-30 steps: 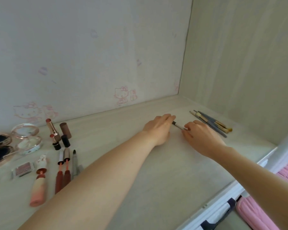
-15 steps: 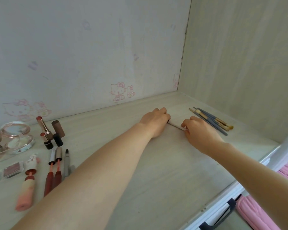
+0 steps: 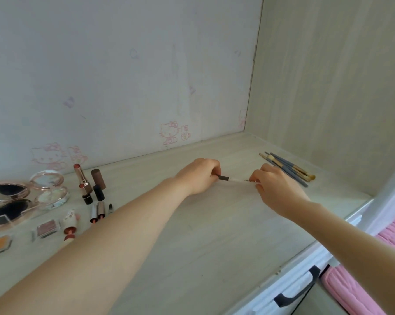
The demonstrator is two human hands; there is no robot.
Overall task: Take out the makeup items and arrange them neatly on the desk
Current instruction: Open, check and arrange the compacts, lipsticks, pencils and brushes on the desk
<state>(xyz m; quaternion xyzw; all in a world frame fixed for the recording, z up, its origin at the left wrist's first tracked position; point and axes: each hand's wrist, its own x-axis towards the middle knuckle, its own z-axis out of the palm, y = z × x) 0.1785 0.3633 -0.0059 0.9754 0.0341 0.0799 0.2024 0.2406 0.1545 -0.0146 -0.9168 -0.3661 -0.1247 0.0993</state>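
Observation:
Both hands hold one thin makeup pencil level just above the pale wooden desk. My left hand grips its dark end, and my right hand pinches the other end. To the right lies a bundle of blue-handled makeup brushes. At the left stand open lipsticks with their caps, lip glosses, a pink tube, small eyeshadow pans and round mirror compacts.
A wall with pink cat drawings backs the desk, and a wooden side panel closes its right end. Below the front edge are a white drawer with a black handle and pink fabric.
My hands have drawn apart along the pencil, so more of it shows between them. The camera has tilted, bringing more of the left-hand items into view.

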